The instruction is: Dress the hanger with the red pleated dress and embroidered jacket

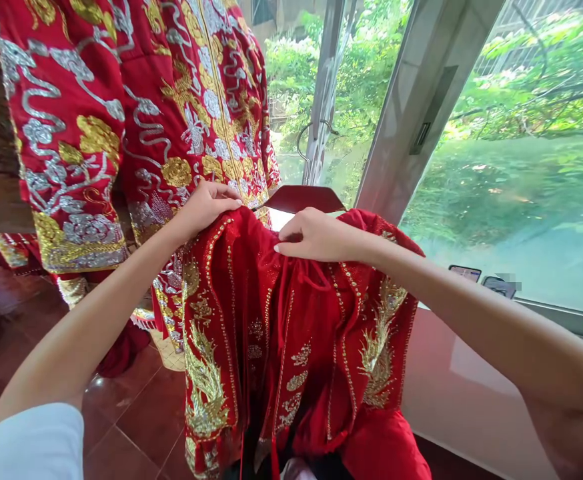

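A red skirt with gold and silver embroidery and beaded trim hangs in front of me, its gathered waist at the top. Behind that waist shows a dark red hanger with a metal hook. My left hand pinches the waist edge at the left, beside the hanger's end. Near the middle of the waist, my right hand has thumb and fingers closed on the red cloth, just above a knotted tie cord. The skirt's lower end runs out of view.
A large red embroidered jacket stands close on the left. Sliding windows with a metal frame fill the back and right. Two phones lie on the sill. Below are a pale wall and dark red floor tiles.
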`<act>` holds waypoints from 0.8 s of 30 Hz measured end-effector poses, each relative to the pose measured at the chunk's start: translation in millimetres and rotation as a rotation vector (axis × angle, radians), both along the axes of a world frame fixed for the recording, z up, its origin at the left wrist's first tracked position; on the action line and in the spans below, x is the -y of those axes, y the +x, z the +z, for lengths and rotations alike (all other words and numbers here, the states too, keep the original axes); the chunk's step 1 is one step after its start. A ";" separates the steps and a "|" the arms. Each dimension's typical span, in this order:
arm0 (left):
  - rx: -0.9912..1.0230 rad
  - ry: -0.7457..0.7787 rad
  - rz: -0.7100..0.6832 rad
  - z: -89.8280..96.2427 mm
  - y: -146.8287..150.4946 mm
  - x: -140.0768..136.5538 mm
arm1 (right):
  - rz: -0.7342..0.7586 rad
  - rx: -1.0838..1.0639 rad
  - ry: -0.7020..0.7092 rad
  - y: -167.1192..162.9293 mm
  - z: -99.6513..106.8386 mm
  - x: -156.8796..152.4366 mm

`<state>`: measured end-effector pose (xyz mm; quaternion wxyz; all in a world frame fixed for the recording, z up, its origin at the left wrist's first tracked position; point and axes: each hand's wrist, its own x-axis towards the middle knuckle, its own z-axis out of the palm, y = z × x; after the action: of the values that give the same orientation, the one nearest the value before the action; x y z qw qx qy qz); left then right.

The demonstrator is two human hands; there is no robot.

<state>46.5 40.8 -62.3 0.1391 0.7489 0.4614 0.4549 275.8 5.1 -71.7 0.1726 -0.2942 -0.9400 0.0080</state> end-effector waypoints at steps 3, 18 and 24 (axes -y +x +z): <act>0.018 -0.196 -0.025 -3.3 -0.3 -0.7 | -0.112 -0.041 0.163 -6.4 -9.3 0.1; -0.356 0.411 0.163 -24.9 14.5 8.1 | -0.405 0.072 0.327 -42.9 -21.4 -30.6; -0.387 0.408 0.107 -33.9 16.1 11.4 | -0.456 0.192 0.254 -17.5 -15.1 -26.8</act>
<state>62.7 29.4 -96.2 -0.1295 0.8089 0.4170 0.3937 258.3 31.9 -86.8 0.1156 -0.4735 -0.8551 -0.1770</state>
